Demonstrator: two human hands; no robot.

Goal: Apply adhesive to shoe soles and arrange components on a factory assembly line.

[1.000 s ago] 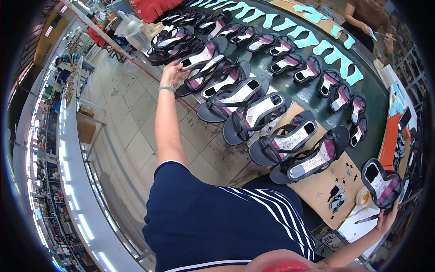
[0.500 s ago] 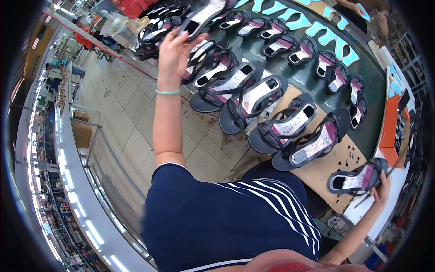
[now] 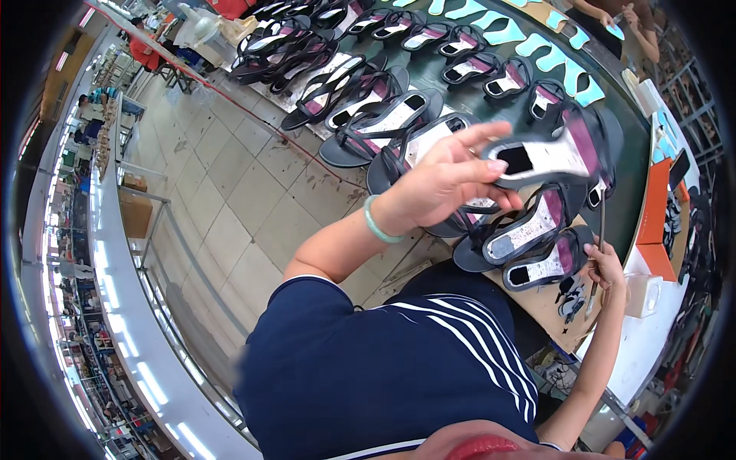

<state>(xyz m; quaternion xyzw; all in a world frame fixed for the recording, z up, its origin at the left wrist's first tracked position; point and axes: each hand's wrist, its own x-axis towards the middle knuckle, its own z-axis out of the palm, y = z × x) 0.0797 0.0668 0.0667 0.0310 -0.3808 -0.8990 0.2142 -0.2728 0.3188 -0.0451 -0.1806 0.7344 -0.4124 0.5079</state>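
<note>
My left hand (image 3: 456,175) holds an open-toed sandal (image 3: 540,159) by one end, raised over the row of sandals; it has a white insole, a black patch and a purple lining, and its far part is blurred. At the lower right, my right hand (image 3: 608,267) has its fingers closed at the edge of another dark sandal (image 3: 537,271), low over the cardboard. A thin stick-like tool (image 3: 592,297) also passes through the right hand; its kind is unclear. Beside these lies a dark strappy sandal (image 3: 523,236) with a white insole.
Dark sandals (image 3: 379,126) stand in rows along the green table (image 3: 491,115). Light blue cut pieces (image 3: 556,65) line its far side, near another person's hands (image 3: 617,21). Small dark pieces (image 3: 571,297) lie on the cardboard (image 3: 548,318). An orange box (image 3: 655,218) and clear container (image 3: 642,295) stand right.
My left hand has swung from the far left to the right, bringing its sandal over the row. My right hand has moved left, lowering its sandal toward the cardboard beside the others.
</note>
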